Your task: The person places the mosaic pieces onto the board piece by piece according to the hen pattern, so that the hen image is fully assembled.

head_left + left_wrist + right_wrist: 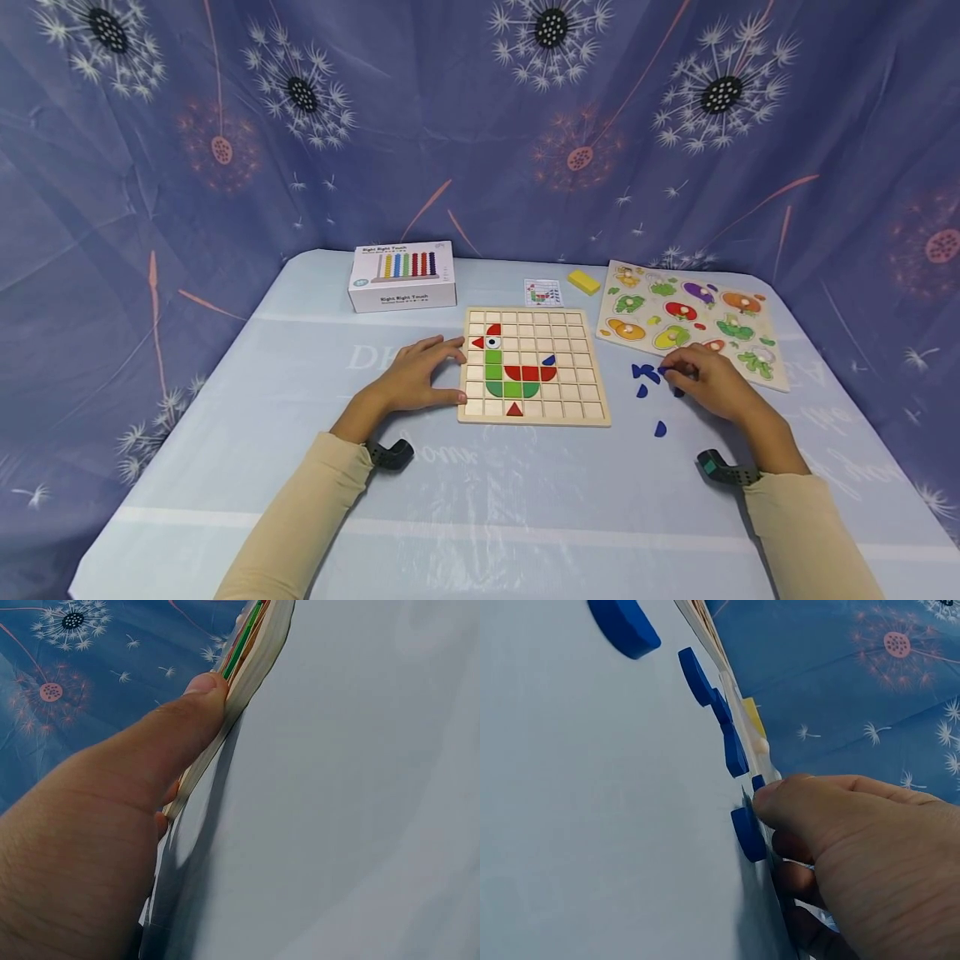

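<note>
A wooden grid board (555, 413) holds a bird shape made of red, green and blue pieces with one eye tile (492, 342). My left hand (412, 377) rests against the board's left edge, thumb and fingers spread apart; in the left wrist view the thumb (180, 731) touches the board's side. To the right of the board, my right hand (708, 381) pinches a small blue piece (758, 782) between thumb and fingers, mostly hidden. Another blue piece (748, 834) lies just under that hand. Several blue pieces (642, 391) are scattered nearby, one (660, 429) closer to me.
Behind the right hand lies a vegetable knob puzzle (637, 310). A picture card (543, 292) and a yellow block (583, 282) lie behind the grid board. A white toy box (402, 277) stands at the back left, before a blue dandelion-patterned curtain (450, 167).
</note>
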`<state>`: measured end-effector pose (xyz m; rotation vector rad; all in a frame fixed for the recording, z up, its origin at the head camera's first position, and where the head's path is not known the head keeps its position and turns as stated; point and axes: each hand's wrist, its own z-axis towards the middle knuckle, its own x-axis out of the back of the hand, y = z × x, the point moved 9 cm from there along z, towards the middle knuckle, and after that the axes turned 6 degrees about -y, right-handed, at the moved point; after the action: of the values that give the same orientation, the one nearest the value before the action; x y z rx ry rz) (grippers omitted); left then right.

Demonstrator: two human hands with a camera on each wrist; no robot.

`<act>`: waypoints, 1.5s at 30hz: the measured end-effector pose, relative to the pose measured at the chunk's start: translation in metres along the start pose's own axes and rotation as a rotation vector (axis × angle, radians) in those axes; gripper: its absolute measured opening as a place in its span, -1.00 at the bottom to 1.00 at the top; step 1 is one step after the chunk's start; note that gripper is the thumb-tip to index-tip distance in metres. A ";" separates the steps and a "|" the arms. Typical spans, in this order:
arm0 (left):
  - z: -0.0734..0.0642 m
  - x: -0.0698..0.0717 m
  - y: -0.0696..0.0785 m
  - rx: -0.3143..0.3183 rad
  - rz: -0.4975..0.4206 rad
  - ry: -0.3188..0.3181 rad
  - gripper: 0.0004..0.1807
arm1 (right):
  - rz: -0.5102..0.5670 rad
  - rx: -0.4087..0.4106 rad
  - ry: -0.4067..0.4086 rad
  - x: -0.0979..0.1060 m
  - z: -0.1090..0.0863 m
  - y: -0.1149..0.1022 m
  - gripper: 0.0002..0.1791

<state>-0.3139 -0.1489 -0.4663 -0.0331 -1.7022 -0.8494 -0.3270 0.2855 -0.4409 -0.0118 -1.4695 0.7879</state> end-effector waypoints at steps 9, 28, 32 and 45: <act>0.001 0.001 -0.001 0.007 0.001 -0.001 -0.34 | -0.019 0.069 0.022 0.003 0.006 -0.013 -0.78; -0.002 0.001 0.003 -0.018 -0.005 0.005 -0.35 | 0.078 0.217 -0.024 -0.013 0.055 -0.069 -0.80; -0.002 0.001 0.002 -0.014 0.001 0.003 -0.35 | 0.092 0.191 -0.052 -0.018 0.065 -0.076 -0.81; -0.001 0.001 0.002 -0.022 -0.003 0.013 -0.36 | 0.134 0.233 -0.130 -0.042 0.097 -0.095 -0.81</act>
<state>-0.3124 -0.1485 -0.4640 -0.0400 -1.6810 -0.8695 -0.3644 0.1495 -0.4194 0.1198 -1.5021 1.0828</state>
